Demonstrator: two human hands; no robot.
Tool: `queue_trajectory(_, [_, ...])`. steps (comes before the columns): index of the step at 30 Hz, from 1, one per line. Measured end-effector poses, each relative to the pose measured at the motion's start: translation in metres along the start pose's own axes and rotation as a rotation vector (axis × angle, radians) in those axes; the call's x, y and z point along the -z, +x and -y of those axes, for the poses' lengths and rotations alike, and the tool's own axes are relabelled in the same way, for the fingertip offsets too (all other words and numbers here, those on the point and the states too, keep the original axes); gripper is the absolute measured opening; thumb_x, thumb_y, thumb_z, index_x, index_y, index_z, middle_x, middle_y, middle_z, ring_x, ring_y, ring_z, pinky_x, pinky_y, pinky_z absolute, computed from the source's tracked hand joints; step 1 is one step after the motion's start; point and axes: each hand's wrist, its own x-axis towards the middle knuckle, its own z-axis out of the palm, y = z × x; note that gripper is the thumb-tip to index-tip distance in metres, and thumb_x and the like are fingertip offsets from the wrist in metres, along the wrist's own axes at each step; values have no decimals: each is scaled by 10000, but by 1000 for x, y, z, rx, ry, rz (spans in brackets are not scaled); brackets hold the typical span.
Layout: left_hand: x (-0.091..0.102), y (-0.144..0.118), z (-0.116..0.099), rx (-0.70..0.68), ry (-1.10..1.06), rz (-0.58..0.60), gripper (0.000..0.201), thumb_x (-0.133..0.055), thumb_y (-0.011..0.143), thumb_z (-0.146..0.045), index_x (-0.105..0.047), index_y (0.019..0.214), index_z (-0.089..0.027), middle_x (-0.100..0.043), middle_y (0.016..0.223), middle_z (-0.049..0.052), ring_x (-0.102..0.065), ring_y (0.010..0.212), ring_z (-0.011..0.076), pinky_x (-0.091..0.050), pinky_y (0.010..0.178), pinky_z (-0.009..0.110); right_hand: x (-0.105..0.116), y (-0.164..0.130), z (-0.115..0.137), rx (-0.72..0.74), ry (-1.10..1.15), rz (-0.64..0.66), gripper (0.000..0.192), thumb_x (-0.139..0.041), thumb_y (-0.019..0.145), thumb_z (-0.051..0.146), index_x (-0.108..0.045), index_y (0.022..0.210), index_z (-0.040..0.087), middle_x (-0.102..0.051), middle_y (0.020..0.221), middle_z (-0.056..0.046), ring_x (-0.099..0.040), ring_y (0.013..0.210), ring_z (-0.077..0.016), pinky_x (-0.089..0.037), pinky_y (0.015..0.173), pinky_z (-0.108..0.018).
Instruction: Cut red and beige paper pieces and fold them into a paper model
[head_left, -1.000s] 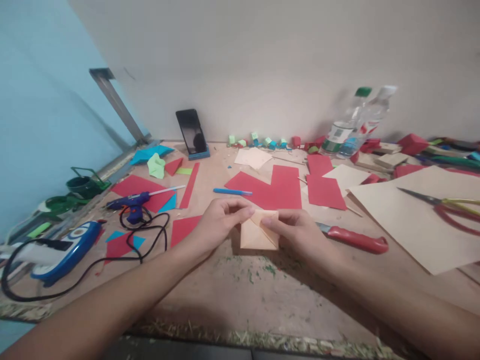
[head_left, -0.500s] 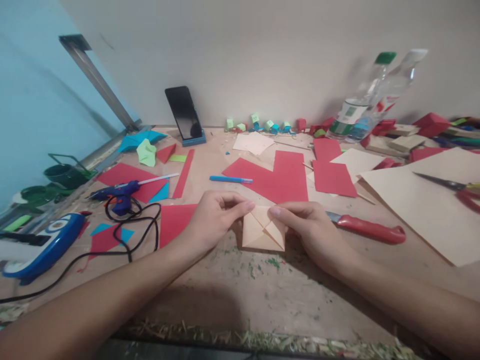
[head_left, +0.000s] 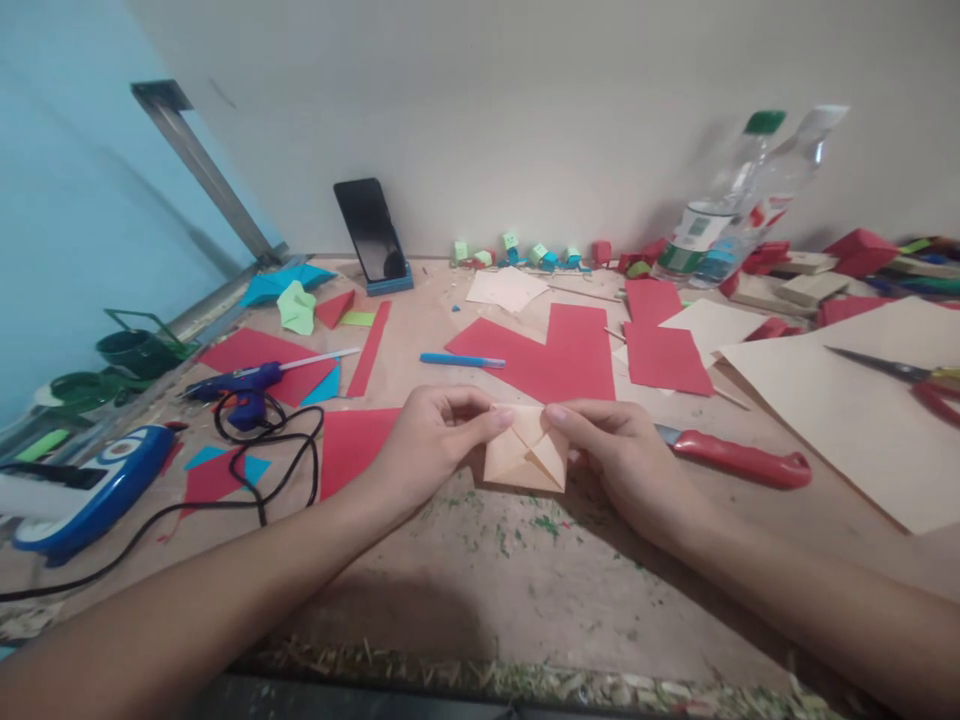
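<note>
Two hands meeting over one small fold of peach paper (head_left: 525, 458), seen from the head camera, near the middle of the wooden table (head_left: 525, 590). Left hand (head_left: 427, 450) at nine o'clock of the paper, thumb and forefinger pinched together on its upper left corner. Right hand (head_left: 626, 465) at three o'clock, fingertips pressed closed on the upper right corner. Paper lying low over the table, flaps creased in toward its centre.

Red-handled knife (head_left: 731, 460) just beside the right hand at three o'clock. Red sheet (head_left: 559, 355) at twelve o'clock of the paper, blue pen (head_left: 461, 360) at eleven. Blue glue gun (head_left: 240, 385) with black cord well apart at nine o'clock. Phone (head_left: 371, 232) propped against the wall at eleven, two plastic bottles (head_left: 731, 200) at one. Scissors (head_left: 900, 375) on a large peach sheet (head_left: 862, 420) at two o'clock.
</note>
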Motion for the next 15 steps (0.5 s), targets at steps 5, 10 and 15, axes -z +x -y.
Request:
queue_trajectory(5, [1,0,-2,-107,-34,-28,221,-824,812,-323,-732,698,-157,-688,706,1,-583,664,118,-464,660,242,-1,-1,8,-1,-120,67,378,-844,810,543,-818,878,172,-761,882,-58,-623,772,-165,-451,689,-272])
queue_trajectory(10, [2,0,0,-48,-94,76,216,-803,842,-352,-764,898,-147,-737,892,49,-653,805,163,-503,751,280,-2,-2,10,6,-149,27,368,-822,836,517,-793,765,158,-684,715,-19,-531,632,-113,-381,564,-241])
queue_trajectory(15, [1,0,4,1,-36,148,238,-776,846,-374,-719,824,-143,-647,738,16,-582,664,141,-433,629,266,0,-1,6,11,-153,-8,353,-784,866,491,-765,745,159,-612,632,5,-463,553,-92,-307,486,-233])
